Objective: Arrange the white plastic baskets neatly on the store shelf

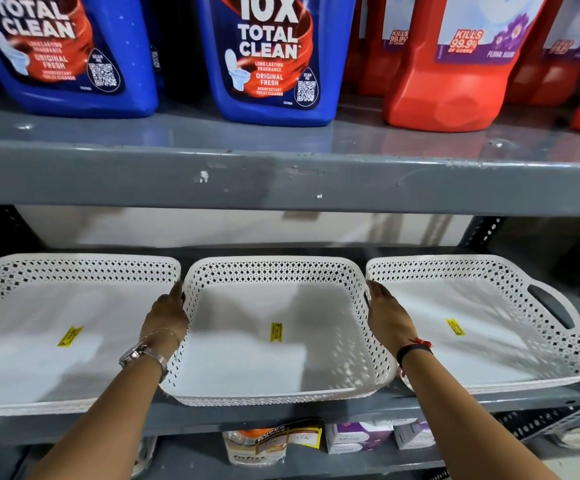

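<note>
Grey metal store shelving, wall pale behind. Middle shelf [281, 408] carries three white perforated baskets in a row; front lip of the upper shelf [281, 181] hangs low over them, so headroom above the rims is tight. Upper shelf: blue cleaner jugs [274, 60] on the left half, red jugs [454, 64] on the right half.

Left basket [56, 327], outboard of the left hand's fingers, runs out of frame on the left; its right rim sits just beside the middle basket, gap only as wide as the hand. Yellow price sticker on its floor.

Left hand [165, 315] wedged in that gap, palm against the middle basket's left wall, fingers [177, 292] extended forward along the rim and lightly curled, pressing it; whether they wrap through the handle slot cannot be told. Watch and thin bracelet on the wrist.

Middle basket [278, 330] sits between both hands, front edge overhanging the shelf lip, back rim short of the wall with open room behind. Sticker in the centre.

Right hand [387, 317] mirrors it: flat on the right wall, fingers [376, 289] stretched forward along the rim, thumb hidden. Black band on the wrist.

Right basket [482, 323], outboard of the right fingers, almost touching the hand; dark handle slot on its far side, front corner also overhanging.

Lower shelf beneath holds small boxes and packets [274, 445].
</note>
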### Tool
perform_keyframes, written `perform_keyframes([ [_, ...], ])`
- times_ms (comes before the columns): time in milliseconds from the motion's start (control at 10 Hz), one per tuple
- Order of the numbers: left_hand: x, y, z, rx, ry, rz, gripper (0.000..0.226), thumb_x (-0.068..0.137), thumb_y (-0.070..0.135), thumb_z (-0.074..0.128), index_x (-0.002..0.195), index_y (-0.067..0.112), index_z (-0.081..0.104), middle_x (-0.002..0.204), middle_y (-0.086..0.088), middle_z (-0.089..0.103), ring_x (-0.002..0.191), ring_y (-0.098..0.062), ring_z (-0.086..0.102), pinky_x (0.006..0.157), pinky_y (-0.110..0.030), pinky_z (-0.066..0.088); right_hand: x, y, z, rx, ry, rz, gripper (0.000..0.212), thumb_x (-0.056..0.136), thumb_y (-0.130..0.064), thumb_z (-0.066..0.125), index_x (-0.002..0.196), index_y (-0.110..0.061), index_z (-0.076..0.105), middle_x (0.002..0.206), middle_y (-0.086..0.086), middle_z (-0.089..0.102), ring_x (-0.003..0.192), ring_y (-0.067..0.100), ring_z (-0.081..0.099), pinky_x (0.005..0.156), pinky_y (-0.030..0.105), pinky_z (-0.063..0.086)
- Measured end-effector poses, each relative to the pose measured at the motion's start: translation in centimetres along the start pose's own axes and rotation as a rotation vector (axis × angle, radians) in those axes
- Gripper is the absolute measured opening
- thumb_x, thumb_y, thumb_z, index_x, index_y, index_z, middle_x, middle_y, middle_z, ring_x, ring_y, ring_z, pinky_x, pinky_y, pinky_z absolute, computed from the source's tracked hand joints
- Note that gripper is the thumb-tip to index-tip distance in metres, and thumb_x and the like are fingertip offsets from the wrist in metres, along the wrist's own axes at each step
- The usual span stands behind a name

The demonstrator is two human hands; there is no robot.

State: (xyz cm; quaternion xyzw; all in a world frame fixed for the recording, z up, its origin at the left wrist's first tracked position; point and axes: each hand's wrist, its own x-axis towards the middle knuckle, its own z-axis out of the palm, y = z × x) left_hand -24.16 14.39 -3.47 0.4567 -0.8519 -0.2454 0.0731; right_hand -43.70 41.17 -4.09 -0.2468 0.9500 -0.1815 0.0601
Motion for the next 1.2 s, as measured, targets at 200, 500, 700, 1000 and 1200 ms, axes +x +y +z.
perform_keyframes([
  [200,-0.1,-0.1,0.0,-0.026,0.013,-0.032,0.047,0.099,0.017,0.027,0.147,0.02,0.025,0.125,-0.027,0.057,0.115,-0.041,0.054,0.095,-0.042,0.044,0.0,-0.1,0.1,0.012,0.015,0.008,0.058,0.088,0.007,0.033,0.143,-0.007,0.022,0.15,0.013,0.03,0.129,0.033,0.043,0.101,0.038,0.042],
  [500,-0.1,-0.1,0.1,-0.041,0.033,-0.036,0.047,0.099,0.016,0.028,0.145,0.019,0.027,0.122,-0.027,0.06,0.11,-0.042,0.057,0.093,-0.043,0.047,0.0,-0.1,0.3,0.014,0.029,0.02,0.057,0.089,0.007,0.035,0.142,-0.008,0.024,0.149,0.014,0.032,0.127,0.033,0.045,0.1,0.038,0.043],
  [700,-0.2,-0.2,0.1,-0.05,0.03,-0.023,0.047,0.098,0.016,0.029,0.145,0.018,0.028,0.125,-0.025,0.059,0.11,-0.041,0.057,0.094,-0.044,0.049,0.0,-0.1,0.3,0.013,0.029,0.019,0.057,0.089,0.007,0.035,0.142,-0.008,0.023,0.149,0.014,0.032,0.126,0.033,0.046,0.099,0.038,0.044],
  [1000,0.0,-0.5,0.3,0.048,-0.01,0.005,0.05,0.097,0.022,0.032,0.146,0.019,0.024,0.125,-0.023,0.056,0.114,-0.039,0.054,0.091,-0.043,0.047,-0.1,-0.2,0.0,-0.02,-0.011,0.017,0.054,0.091,0.0,0.036,0.143,-0.007,0.021,0.15,0.013,0.029,0.126,0.032,0.046,0.098,0.038,0.045],
  [1200,-1.0,0.1,-0.2,0.309,0.042,0.087,0.055,0.097,0.028,0.033,0.148,0.014,0.016,0.151,-0.013,0.029,0.134,-0.032,0.035,0.106,-0.043,0.037,-0.8,-0.3,-0.4,-0.25,0.149,-0.085,0.05,0.095,-0.022,0.038,0.14,-0.005,0.027,0.148,0.013,0.034,0.131,0.028,0.041,0.106,0.04,0.038],
])
